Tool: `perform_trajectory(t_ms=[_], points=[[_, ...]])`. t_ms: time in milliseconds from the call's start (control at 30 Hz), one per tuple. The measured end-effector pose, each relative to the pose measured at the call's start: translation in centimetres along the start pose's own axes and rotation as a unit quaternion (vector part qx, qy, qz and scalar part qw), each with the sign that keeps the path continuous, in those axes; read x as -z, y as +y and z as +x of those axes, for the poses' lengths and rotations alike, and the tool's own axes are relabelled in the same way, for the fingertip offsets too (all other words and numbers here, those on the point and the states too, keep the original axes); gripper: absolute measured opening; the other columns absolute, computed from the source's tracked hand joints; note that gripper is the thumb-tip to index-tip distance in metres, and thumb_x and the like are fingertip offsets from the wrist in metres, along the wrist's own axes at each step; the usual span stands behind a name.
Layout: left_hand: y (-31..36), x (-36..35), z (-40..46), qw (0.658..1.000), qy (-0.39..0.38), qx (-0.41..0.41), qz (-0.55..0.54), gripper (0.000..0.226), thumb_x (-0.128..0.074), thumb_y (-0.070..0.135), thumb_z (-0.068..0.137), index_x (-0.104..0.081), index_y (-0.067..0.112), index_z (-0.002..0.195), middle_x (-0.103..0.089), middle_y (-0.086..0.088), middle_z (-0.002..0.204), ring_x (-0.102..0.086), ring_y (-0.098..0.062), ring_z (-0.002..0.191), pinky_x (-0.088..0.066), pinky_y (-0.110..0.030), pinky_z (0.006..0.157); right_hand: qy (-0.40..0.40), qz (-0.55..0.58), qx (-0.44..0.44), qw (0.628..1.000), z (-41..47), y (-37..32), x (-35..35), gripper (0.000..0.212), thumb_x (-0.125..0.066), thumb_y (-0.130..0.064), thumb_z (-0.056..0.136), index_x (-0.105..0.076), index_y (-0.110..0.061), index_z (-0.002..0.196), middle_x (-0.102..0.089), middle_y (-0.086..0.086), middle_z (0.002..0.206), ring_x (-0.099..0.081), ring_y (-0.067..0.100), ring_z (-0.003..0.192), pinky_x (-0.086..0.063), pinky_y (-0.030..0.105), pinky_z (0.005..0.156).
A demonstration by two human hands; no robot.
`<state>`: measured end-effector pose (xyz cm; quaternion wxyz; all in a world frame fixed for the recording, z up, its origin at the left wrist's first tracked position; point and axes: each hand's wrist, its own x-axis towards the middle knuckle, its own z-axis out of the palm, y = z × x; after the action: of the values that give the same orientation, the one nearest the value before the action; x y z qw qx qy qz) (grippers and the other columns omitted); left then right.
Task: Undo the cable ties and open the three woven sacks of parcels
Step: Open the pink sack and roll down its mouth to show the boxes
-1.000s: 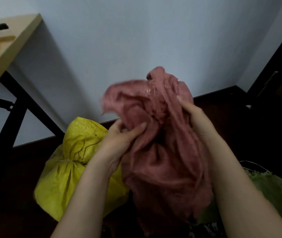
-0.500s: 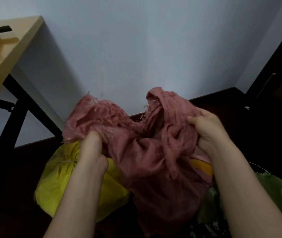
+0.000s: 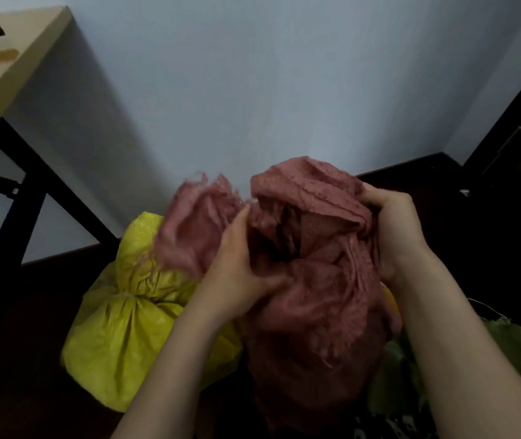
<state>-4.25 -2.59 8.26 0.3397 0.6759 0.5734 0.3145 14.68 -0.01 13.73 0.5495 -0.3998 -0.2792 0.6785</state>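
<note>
A red woven sack (image 3: 313,312) stands in front of me with its frayed mouth loose and spread. My left hand (image 3: 240,267) grips the left fold of the mouth, thumb over the cloth. My right hand (image 3: 395,229) grips the right fold of the mouth, fingers curled into it. A yellow woven sack (image 3: 126,331) lies to the left, its neck cinched tight by a tie (image 3: 132,294). A green sack (image 3: 518,353) shows at the lower right, mostly behind my right arm. A bit of yellow (image 3: 390,301) shows under my right wrist.
A light wooden table (image 3: 9,80) with black legs stands at the upper left. A pale wall rises behind the sacks. Dark furniture (image 3: 512,147) fills the right side. The floor is dark.
My left hand moved right, from the far left rim back toward the middle of the red sack's mouth. My right hand kept its hold on the right fold, and the mouth is less stretched.
</note>
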Motion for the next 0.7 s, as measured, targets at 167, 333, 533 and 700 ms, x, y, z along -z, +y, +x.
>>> perform_trajectory(t_ms=[167, 333, 533, 700], points=[[-1.1, -0.8, -0.4, 0.986, -0.066, 0.129, 0.084, 0.117, -0.079, 0.061, 0.054, -0.015, 0.037, 0.148, -0.034, -0.003, 0.141, -0.034, -0.02, 0.134, -0.032, -0.029, 0.111, -0.053, 0.0, 0.001, 0.999, -0.2, -0.4, 0.4, 0.032, -0.051, -0.026, 0.09, -0.076, -0.006, 0.092, -0.074, 0.012, 0.091, -0.072, 0.024, 0.083, -0.058, 0.033, 0.081], [-0.7, -1.0, 1.2, 0.997, 0.035, 0.065, 0.019, 0.021, -0.06, 0.038, 0.082, -0.071, 0.027, 0.096, -0.057, 0.006, 0.102, -0.055, -0.015, 0.103, -0.045, -0.029, 0.093, -0.076, -0.043, 0.038, 0.995, 0.1, -0.7, 1.9, 0.046, -0.069, -0.019, 0.078, -0.06, -0.01, 0.122, -0.068, 0.012, 0.116, -0.068, 0.024, 0.103, -0.055, 0.034, 0.087], [0.7, 1.5, 2.9, 0.817, 0.205, 0.264, -0.47, 0.027, -0.043, 0.016, 0.097, -0.066, 0.004, 0.106, -0.072, -0.01, 0.105, -0.068, -0.021, 0.097, -0.053, -0.033, 0.086, 0.164, -0.542, 0.051, 0.823, 2.4, -0.1, 6.2, 0.053, -0.07, -0.03, 0.085, -0.048, -0.031, 0.132, -0.057, 0.004, 0.118, -0.058, 0.022, 0.108, -0.05, 0.038, 0.092], [1.3, 1.0, 3.0, 0.761, 0.153, 0.302, -0.553, 0.036, -0.035, 0.018, 0.101, -0.057, 0.001, 0.124, -0.068, -0.014, 0.116, -0.065, -0.026, 0.108, -0.052, -0.041, 0.089, 0.096, -0.486, 0.074, 0.865, 2.7, 0.4, 4.9, 0.07, -0.055, -0.082, 0.066, -0.047, -0.048, 0.127, -0.052, 0.0, 0.131, -0.053, 0.017, 0.12, -0.045, 0.043, 0.103]])
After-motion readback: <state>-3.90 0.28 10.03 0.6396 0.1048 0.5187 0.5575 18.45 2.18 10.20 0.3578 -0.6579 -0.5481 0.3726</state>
